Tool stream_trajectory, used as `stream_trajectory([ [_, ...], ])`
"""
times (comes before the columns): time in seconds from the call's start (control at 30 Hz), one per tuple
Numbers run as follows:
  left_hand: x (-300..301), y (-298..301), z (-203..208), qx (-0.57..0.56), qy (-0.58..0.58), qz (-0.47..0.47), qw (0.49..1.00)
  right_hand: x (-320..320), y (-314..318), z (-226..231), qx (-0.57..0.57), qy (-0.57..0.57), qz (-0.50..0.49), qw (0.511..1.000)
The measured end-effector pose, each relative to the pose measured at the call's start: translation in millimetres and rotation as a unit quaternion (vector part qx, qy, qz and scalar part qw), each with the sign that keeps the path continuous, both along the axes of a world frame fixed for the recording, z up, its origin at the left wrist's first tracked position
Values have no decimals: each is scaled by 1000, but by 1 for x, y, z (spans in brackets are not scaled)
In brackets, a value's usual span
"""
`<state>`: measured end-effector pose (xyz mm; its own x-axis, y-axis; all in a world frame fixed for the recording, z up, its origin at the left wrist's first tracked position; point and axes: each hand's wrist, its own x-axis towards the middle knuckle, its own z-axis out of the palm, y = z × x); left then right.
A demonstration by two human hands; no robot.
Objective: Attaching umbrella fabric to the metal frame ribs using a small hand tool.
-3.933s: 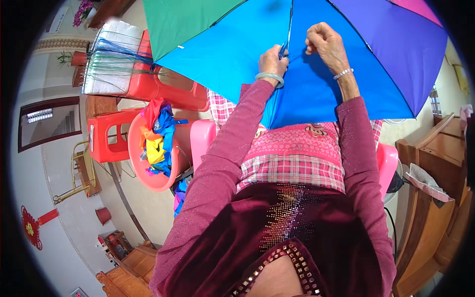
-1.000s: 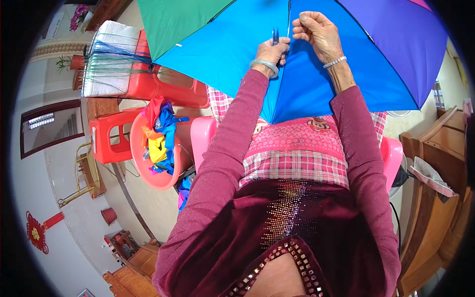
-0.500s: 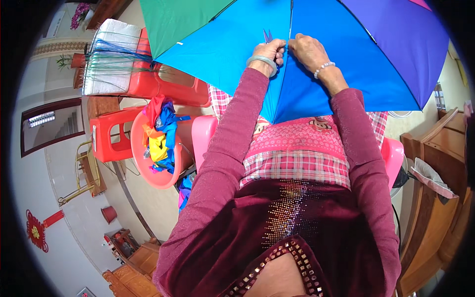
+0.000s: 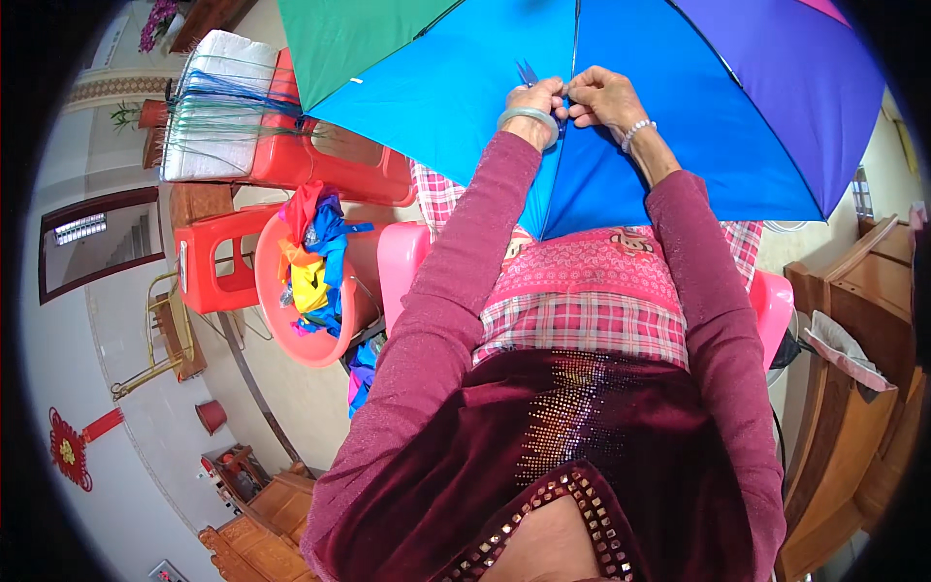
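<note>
An open umbrella (image 4: pixel 669 145) with green, blue and purple panels lies across my lap, its inner side with dark ribs (image 4: pixel 576 41) facing me. My left hand (image 4: pixel 534 100) is closed round a small pair of scissors (image 4: pixel 527 73); two pointed blades stick out past the fingers and the handles are hidden. Beside it, over the seam between the light and darker blue panels, my right hand (image 4: pixel 607 101) pinches with thumb and forefinger. Whatever it holds there is too small to make out. The fingertips of both hands nearly meet at the rib.
To the left, a salmon-coloured bucket (image 4: pixel 274 320) holds colourful folded cloth (image 4: pixel 312 276). Red plastic stools (image 4: pixel 208 276) stand behind it, and a white foam block (image 4: pixel 218 102) strung with green and blue threads rests on one. A wooden bench (image 4: pixel 839 427) is on the right.
My left hand has shifted slightly right with the scissors. My right hand has turned, with its fingers now pinching nearer the left one. The umbrella has moved a little.
</note>
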<state>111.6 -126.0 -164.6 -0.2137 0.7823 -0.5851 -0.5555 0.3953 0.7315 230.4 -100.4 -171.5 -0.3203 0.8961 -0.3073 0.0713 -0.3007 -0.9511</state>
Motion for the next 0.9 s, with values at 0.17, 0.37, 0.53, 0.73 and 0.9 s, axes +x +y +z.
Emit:
stream_trajectory([
  [0.17,3,4,-6,15,-47,34,998,9,5,2,-4,-26,-91,996],
  [0.37,14,10,-9,-22,177,-77,981,8,9,-1,94,-169,-131,972],
  [0.53,26,10,-10,19,663,-144,735,8,11,-3,109,-190,-120,968],
  [0.73,32,8,-9,-30,666,-124,735,14,17,-1,176,-224,-170,943],
  [0.9,25,8,-10,-30,666,-134,733,34,27,15,189,-132,-303,924],
])
